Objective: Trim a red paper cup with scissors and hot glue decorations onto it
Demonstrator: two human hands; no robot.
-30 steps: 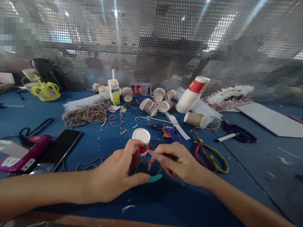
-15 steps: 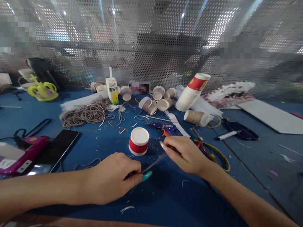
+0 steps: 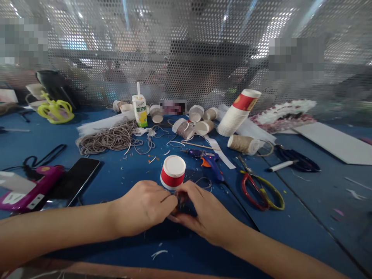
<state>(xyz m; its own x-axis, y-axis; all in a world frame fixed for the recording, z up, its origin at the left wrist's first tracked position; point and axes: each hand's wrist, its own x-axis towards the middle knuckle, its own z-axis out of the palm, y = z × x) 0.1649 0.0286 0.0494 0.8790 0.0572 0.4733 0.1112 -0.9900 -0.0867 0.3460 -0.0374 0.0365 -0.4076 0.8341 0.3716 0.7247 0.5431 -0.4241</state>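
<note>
My left hand (image 3: 148, 203) is closed, with a short bit of grey cord (image 3: 165, 198) showing by its fingers. My right hand (image 3: 203, 211) curls in from the right, thumb and fingertips meeting the left hand's fingers. Its fingertips are partly blurred, and most of the cord between the hands is hidden. A thin loop of cord lies just behind the right hand. Directly beyond both hands, an upside-down white paper cup (image 3: 173, 170) with a red band stands on the blue table (image 3: 122, 248), its lower edge close to my fingers.
A blue glue gun (image 3: 213, 164) and red-and-yellow scissors (image 3: 255, 188) lie to the right. At left are a phone (image 3: 78, 176) and a heap of grey cord (image 3: 107, 137). Farther back stand a drink carton (image 3: 140, 110), cord-wrapped cups (image 3: 183, 128) and a leaning cup stack (image 3: 236, 116).
My hands have come together in front of the cup; before, they were apart with the cord stretched between them. The right hand has moved left and down. The cup stays upside down.
</note>
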